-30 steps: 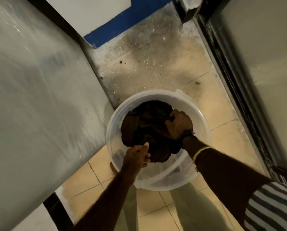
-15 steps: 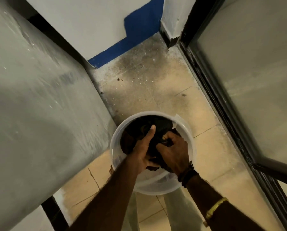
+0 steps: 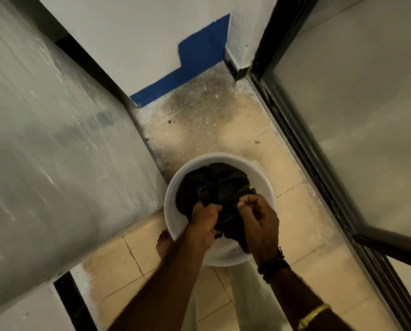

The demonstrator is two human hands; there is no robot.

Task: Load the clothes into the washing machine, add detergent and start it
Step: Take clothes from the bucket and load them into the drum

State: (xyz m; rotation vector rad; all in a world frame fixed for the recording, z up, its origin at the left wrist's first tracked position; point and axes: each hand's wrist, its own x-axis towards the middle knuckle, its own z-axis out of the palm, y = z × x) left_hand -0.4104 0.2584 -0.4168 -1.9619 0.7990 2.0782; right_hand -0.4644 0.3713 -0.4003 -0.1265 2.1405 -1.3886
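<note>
A round white plastic bucket (image 3: 266,185) stands on the tiled floor right below me. Dark bunched clothes (image 3: 217,182) fill it and rise a little above its rim. My left hand (image 3: 205,223) is clenched on the near left part of the fabric. Beside it, my right hand (image 3: 259,220) pinches the near right part of the same bundle. Both hands sit over the bucket's near half. The grey side of a large appliance (image 3: 56,151), perhaps the washing machine, fills the left of the view; its opening is out of sight.
A glass door with a dark frame (image 3: 319,175) runs along the right. The beige tiled floor (image 3: 223,130) ahead is dusty, ending at a white wall with a blue base strip (image 3: 195,68). My bare left foot (image 3: 163,244) stands beside the bucket.
My left hand has closed on the clothes next to my right hand, and the bundle has lifted slightly in the bucket. The camera has tilted up a little.
</note>
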